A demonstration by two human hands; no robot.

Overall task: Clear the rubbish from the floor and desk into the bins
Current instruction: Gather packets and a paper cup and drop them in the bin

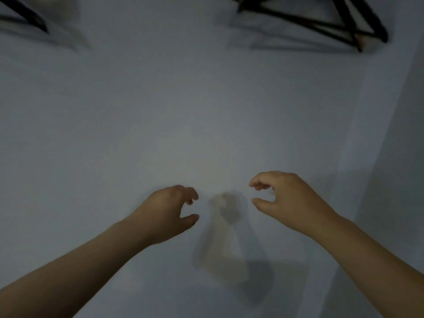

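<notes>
- Whole view soft and blurred; fine detail is lost.
- Pale surface [160,111]: plain grey-blue, fills nearly the whole view. Cannot tell whether it is floor or wall.
- Left hand [167,212]: at 7 o'clock from centre, bare forearm running in from the 8 o'clock corner. Fingers curled loosely, thumb set apart below them, a narrow gap between. Holds nothing.
- Right hand [289,200]: at 4 o'clock, forearm coming in from the 5 o'clock corner. Same loose hooked shape, with a narrow gap between thumb and fingers. Holds nothing.
- The two hands face each other, near but apart.
- Shadow [229,226]: dim grey patch on the pale surface between the hands, trailing toward 6 o'clock.
- Black frame [321,21]: thin crossed dark bars at 1 o'clock, against the top edge. Too blurred to name.
- Black bar [25,17]: slanted, at 10 o'clock in the top corner.
- Vertical edge [367,134]: at 3 o'clock, where the pale surface meets a darker plane.
- Rubbish: cannot tell from this view where it lies.
</notes>
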